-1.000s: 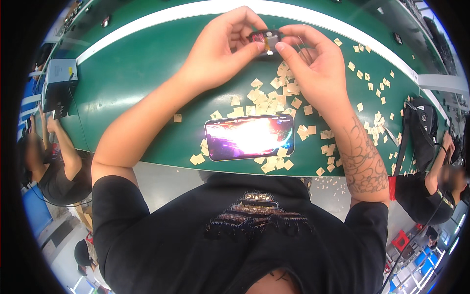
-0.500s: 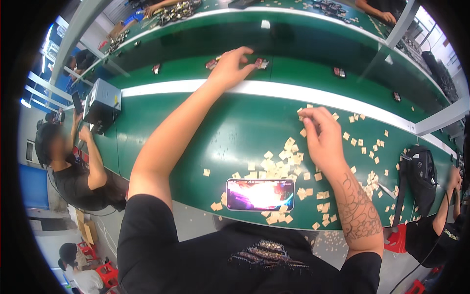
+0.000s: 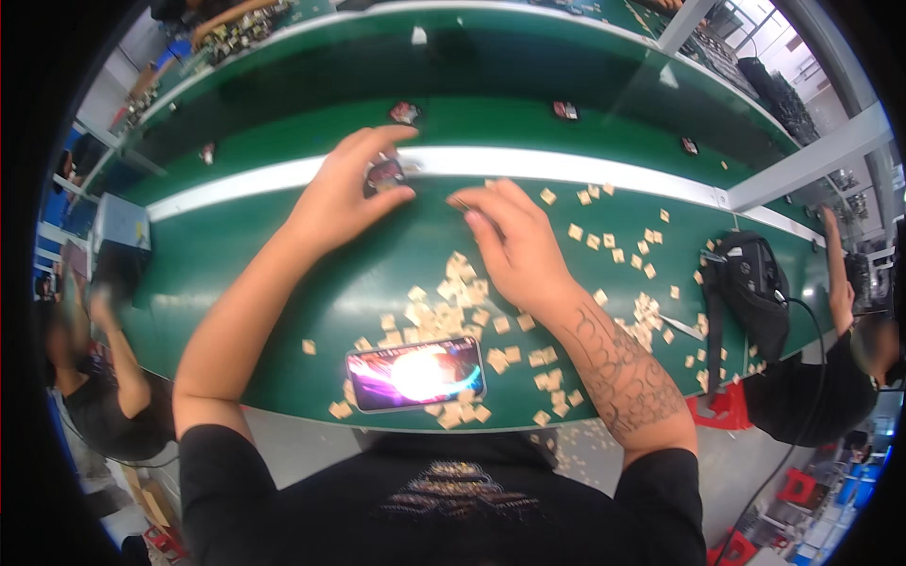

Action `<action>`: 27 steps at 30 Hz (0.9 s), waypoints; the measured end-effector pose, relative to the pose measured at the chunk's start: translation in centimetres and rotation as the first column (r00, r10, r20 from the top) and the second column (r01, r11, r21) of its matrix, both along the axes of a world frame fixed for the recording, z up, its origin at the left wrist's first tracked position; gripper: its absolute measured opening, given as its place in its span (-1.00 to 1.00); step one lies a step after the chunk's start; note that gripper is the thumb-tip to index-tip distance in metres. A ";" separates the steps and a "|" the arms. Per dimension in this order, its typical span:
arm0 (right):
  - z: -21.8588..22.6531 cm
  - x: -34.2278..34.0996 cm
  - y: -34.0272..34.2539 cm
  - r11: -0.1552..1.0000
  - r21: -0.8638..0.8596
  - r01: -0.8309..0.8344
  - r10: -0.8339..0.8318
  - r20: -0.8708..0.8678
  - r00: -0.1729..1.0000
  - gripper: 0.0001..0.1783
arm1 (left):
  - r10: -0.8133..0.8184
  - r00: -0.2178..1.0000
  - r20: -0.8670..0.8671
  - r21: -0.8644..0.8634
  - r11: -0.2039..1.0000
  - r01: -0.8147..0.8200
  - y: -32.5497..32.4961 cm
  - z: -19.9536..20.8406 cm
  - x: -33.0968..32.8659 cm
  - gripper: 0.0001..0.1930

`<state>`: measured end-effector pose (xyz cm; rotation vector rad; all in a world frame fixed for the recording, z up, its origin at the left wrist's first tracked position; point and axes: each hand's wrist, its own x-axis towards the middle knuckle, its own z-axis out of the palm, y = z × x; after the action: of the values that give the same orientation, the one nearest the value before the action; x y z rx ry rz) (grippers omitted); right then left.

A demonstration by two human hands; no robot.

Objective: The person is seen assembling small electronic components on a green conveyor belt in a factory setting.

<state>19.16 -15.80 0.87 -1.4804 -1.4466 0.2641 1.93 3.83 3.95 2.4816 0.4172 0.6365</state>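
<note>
Head | hands [image 3: 344, 189] [image 3: 517, 243], dark module [image 3: 385, 174] | green bench [image 3: 217, 274], pale squares [image 3: 459, 268] | red stools [image 3: 797, 486]

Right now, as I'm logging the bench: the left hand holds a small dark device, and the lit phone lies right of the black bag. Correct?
Not quite: the lit phone lies left of the black bag, as the head view shows. The left hand does hold a small dark device.

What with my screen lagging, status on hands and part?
Left hand holds small dark module. Right hand apart from it, grip unclear. Phone, scattered beige squares on green table.
</note>
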 end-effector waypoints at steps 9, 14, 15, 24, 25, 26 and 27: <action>1.8 -0.5 -1.3 0.959 -0.283 -0.013 0.077 0.218 0.973 -0.85 | -0.284 0.956 -0.074 -0.039 0.959 0.282 -4.5 -2.4 -0.6 -0.25; 3.6 -1.7 -1.6 0.915 -0.397 0.068 0.118 0.426 0.897 -0.87 | -0.344 0.937 -0.059 -0.011 0.939 0.344 -3.6 -3.4 -1.8 -0.30; 3.9 -1.9 -1.7 0.911 -0.398 0.110 0.117 0.504 0.856 -0.87 | -0.344 0.937 -0.055 -0.022 0.939 0.343 -3.6 -3.6 -1.7 -0.30; 5.3 -2.5 -1.6 0.877 -0.449 0.168 0.166 0.613 0.772 -0.90 | -0.302 0.952 -0.054 -0.014 0.953 0.302 -4.1 -4.1 -1.7 -0.50; 4.8 -2.1 -1.5 0.874 -0.454 0.170 0.167 0.611 0.773 -0.90 | -0.296 0.954 -0.055 -0.032 0.955 0.295 -4.1 -4.1 -1.8 -0.51; 4.1 -1.4 -1.3 0.884 -0.458 0.093 0.167 0.495 0.853 -0.91 | -0.289 0.956 -0.056 -0.050 0.957 0.286 -4.1 -4.0 -1.9 -0.51; 3.4 -0.8 -1.2 0.894 -0.449 0.018 0.167 0.368 0.915 -0.91 | -0.292 0.955 -0.056 -0.052 0.956 0.289 -4.1 -3.9 -1.9 -0.51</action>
<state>18.36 -17.01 4.31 -1.9327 -1.8631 0.3761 -0.01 -0.26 0.04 2.4609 0.0828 0.4249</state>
